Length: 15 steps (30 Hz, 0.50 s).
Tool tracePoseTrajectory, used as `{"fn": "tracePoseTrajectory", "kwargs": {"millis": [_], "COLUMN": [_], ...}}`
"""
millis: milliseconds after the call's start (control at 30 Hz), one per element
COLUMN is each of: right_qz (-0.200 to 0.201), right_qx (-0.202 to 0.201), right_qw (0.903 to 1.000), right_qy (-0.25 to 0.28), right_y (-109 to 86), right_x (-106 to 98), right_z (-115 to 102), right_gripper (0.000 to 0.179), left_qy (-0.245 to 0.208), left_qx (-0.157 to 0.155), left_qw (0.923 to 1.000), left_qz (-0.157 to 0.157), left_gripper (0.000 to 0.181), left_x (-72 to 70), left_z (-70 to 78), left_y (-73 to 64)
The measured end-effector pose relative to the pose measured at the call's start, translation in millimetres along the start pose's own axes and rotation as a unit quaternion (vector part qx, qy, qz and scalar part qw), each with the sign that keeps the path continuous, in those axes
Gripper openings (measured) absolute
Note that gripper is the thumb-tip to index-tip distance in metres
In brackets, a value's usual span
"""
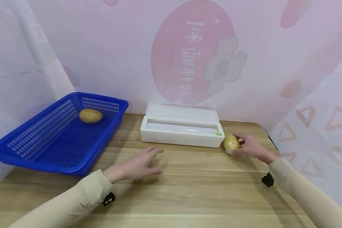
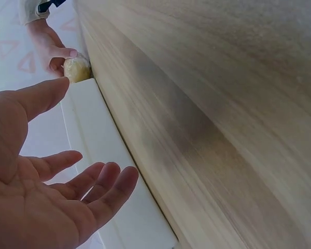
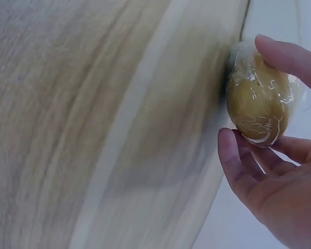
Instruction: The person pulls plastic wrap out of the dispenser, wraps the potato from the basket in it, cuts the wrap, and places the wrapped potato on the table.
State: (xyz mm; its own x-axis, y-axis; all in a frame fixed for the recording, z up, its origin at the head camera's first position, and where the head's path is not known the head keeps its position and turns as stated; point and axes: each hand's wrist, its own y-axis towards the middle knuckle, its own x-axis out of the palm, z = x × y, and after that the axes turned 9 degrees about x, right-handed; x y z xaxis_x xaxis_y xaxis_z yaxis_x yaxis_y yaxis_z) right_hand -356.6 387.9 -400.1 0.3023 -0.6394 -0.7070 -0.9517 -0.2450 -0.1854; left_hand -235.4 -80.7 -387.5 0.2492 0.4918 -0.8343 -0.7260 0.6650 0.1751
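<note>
A potato (image 1: 231, 143) wrapped in shiny clear plastic film is at the right end of the white box. My right hand (image 1: 250, 147) holds it between thumb and fingers; the right wrist view shows the crinkled film around the potato (image 3: 259, 101) up close. Over the table in front of the box, my left hand (image 1: 139, 163) hovers with fingers spread and nothing in it. The white cling film dispenser box (image 1: 179, 139) has its lid tipped back, with a roll of film (image 1: 182, 127) inside and a small green slider (image 1: 219, 133) at its right end.
A blue plastic basket (image 1: 82, 164) stands on the left of the wooden table (image 1: 193, 196), one bare-looking potato (image 1: 90, 116) inside it. Behind the table hangs a pink and white printed cloth (image 1: 117, 47), which also runs along both sides.
</note>
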Motion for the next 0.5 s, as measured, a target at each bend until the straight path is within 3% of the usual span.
{"fn": "tracePoseTrajectory", "kwargs": {"millis": [500], "right_qz": [-0.014], "right_qx": [-0.015], "right_qw": [0.9997], "right_qy": [-0.016], "right_y": [8.9], "right_x": [2.9], "right_z": [4.2], "right_gripper": [0.102], "left_qy": [0.014], "left_qx": [-0.004], "left_qw": [0.9999], "left_qz": [0.003], "left_gripper": [0.061], "left_x": [-2.6], "left_z": [-3.4], "left_y": [-11.3]}}
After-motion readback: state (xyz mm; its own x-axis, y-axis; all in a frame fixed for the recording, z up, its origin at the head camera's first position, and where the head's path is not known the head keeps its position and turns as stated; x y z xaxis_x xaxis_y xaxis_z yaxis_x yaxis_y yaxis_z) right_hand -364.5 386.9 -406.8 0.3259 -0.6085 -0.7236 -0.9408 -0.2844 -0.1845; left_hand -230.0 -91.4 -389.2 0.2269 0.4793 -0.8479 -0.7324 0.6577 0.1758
